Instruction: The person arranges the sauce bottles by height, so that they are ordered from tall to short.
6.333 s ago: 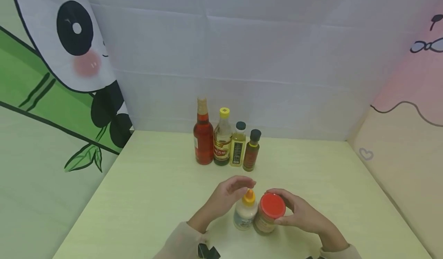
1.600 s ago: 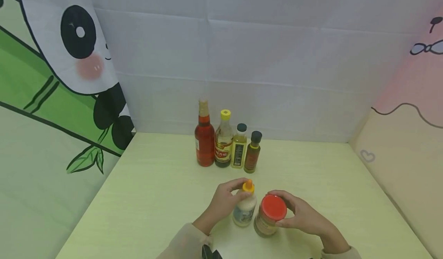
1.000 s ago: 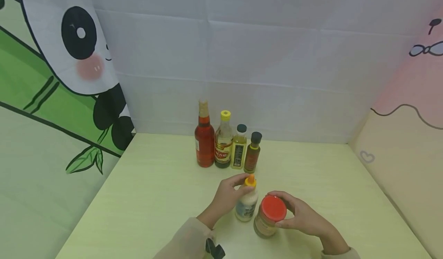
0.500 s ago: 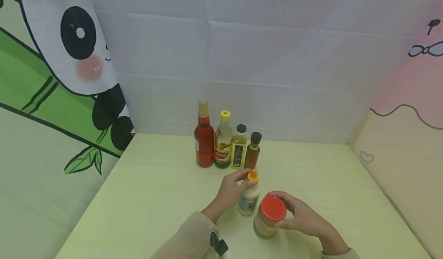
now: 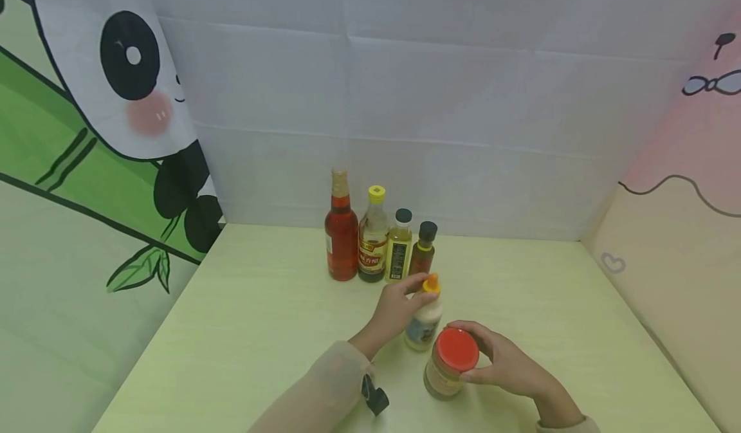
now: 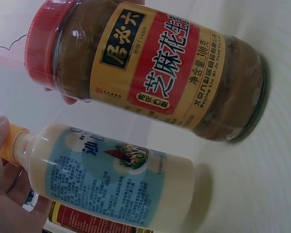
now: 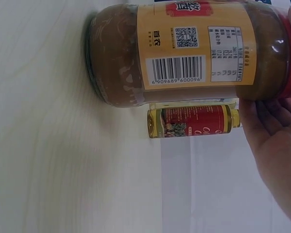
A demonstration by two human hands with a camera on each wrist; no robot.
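My left hand [image 5: 396,307] pinches the orange cap and neck of a salad dressing bottle [image 5: 422,331], cream-coloured with a blue label. The bottle is close to upright; whether its base touches the table I cannot tell. In the left wrist view the thumb lies against the cap of the salad dressing bottle [image 6: 106,174]. Nearer the person, my right hand [image 5: 506,363] grips a jar of sesame peanut butter [image 5: 444,376] around its red lid [image 5: 457,349]. The jar stands on the table, just right of the bottle. Its barcode label [image 7: 194,53] faces the right wrist camera.
Behind the left hand stands a row of bottles: a tall red one [image 5: 341,243], a yellow-capped one [image 5: 373,246], a pale oil bottle [image 5: 398,253] and a dark-capped small bottle [image 5: 425,246]. The last is partly covered. A white cloth [image 5: 463,98] hangs behind the pale table [image 5: 260,330].
My left hand has taken hold of the salad dressing bottle's top and moved it away from the person and rightward, toward the small dark-capped bottle. The right hand and jar have stayed in place.
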